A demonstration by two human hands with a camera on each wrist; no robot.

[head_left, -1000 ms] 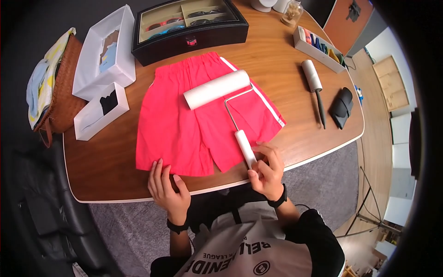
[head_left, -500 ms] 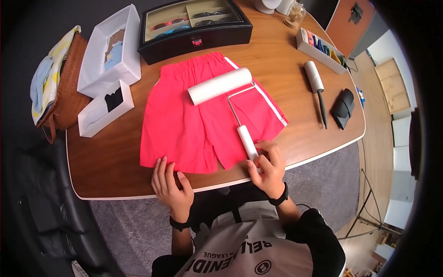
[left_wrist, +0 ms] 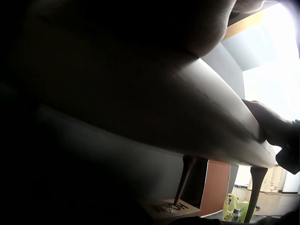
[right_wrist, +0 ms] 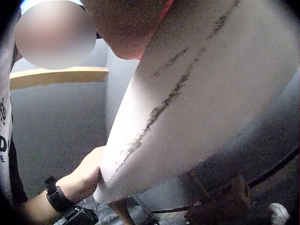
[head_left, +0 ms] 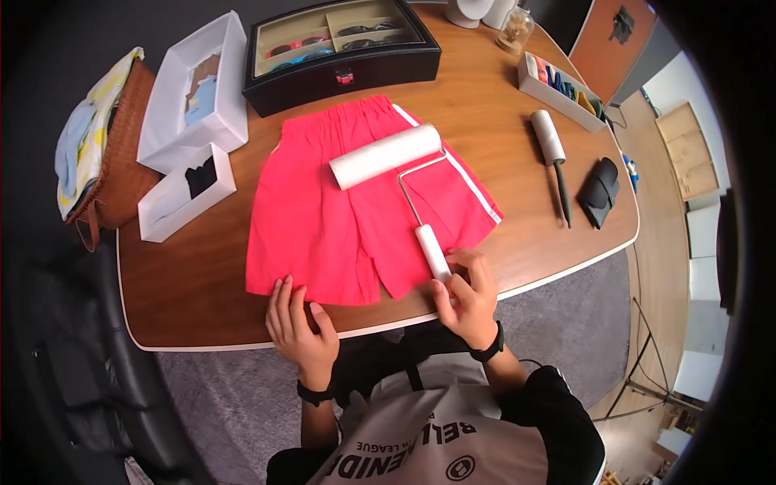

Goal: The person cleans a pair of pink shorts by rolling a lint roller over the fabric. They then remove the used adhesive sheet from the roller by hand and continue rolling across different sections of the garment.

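Pink shorts (head_left: 311,234) with a white side stripe lie spread on the wooden table, waistband away from me. Across them rests a large white lint roller (head_left: 386,156) with a bent wire frame and a white handle (head_left: 432,250) pointing toward me. My right hand (head_left: 469,303) holds the handle's near end between thumb and curled fingers at the table's front edge. The left hand (head_left: 303,331) lies with relaxed fingers at the table edge, fingertips on the hem of the left leg. Both wrist views show mostly the table's underside (left_wrist: 140,103).
A black glasses case (head_left: 343,61) stands behind the shorts. White boxes (head_left: 190,97) and a brown basket (head_left: 121,153) with cloth are at left. To the right lie a smaller black-handled lint roller (head_left: 548,141), a black pouch (head_left: 600,192) and a long box of rolled items (head_left: 566,93).
The camera view has shifted slightly. Both hands, the lint roller and the shorts keep nearly the same positions relative to one another.
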